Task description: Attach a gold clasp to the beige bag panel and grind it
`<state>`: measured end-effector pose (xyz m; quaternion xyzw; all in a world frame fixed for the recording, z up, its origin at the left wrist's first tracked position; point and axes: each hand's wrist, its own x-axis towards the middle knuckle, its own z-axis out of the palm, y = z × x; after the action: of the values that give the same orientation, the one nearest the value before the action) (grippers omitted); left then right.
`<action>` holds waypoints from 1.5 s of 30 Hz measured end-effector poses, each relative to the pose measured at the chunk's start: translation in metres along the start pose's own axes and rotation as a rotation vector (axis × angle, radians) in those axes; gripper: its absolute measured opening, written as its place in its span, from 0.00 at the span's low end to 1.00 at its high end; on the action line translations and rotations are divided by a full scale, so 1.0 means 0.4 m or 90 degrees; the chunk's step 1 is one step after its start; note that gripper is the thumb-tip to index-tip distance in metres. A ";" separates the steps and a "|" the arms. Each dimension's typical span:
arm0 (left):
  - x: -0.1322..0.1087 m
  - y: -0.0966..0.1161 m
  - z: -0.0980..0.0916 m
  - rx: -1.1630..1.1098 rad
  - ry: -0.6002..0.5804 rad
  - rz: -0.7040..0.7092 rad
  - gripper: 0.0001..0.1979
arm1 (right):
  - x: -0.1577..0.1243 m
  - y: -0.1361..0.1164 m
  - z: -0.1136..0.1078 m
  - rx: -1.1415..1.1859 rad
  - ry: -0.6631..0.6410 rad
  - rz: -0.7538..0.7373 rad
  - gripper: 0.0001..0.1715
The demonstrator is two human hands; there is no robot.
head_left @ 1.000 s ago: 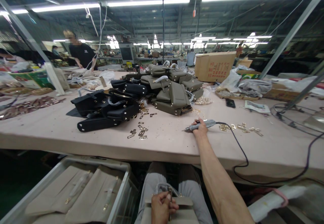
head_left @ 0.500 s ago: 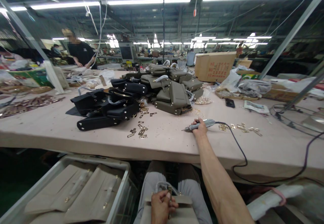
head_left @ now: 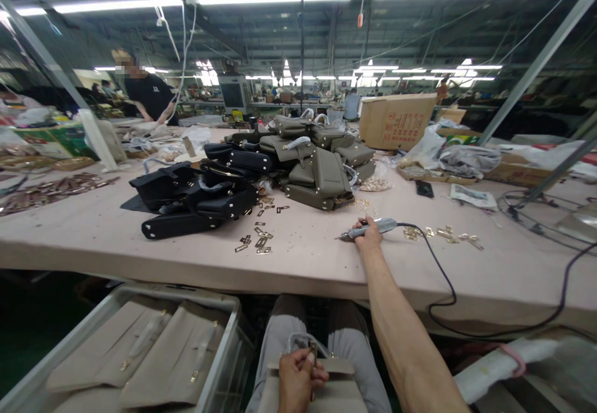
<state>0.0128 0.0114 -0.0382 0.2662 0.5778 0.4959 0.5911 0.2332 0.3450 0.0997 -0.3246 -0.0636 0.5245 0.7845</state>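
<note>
My right hand (head_left: pixel 369 234) is wrapped round a grey electric screwdriver (head_left: pixel 385 224) lying low over the tabletop, its bit pointing left and its dark cord trailing right. Down in my lap, my left hand (head_left: pixel 298 375) pinches a small metal plate (head_left: pixel 313 354) at the front of a beige handbag (head_left: pixel 342 391). The bag rests on my thighs; its clear-wrapped handle (head_left: pixel 298 341) shows just above the hand. Loose gold metal fittings (head_left: pixel 446 234) lie right of the screwdriver. More metal plates (head_left: pixel 262 239) are scattered on the table to its left.
Black handbags (head_left: pixel 196 201) and olive handbags (head_left: pixel 317 176) are piled mid-table. A white crate (head_left: pixel 233 304) of beige bags stands at lower left. A cardboard box (head_left: pixel 396 120), a phone (head_left: pixel 424 189) and a wire ring (head_left: pixel 517 214) are on the right. A person (head_left: pixel 149 96) stands across the table.
The screwdriver in my right hand has shifted very slightly, its tip a little higher. My left hand stays at the bag with the metal plate.
</note>
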 end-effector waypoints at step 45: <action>-0.026 0.018 0.014 -0.020 -0.013 -0.027 0.11 | -0.667 0.091 -0.235 -0.249 -0.118 -0.071 0.14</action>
<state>0.0177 0.0063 -0.0263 0.2497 0.5693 0.4892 0.6117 0.1284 0.0814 0.0696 -0.4166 -0.2538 0.4856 0.7253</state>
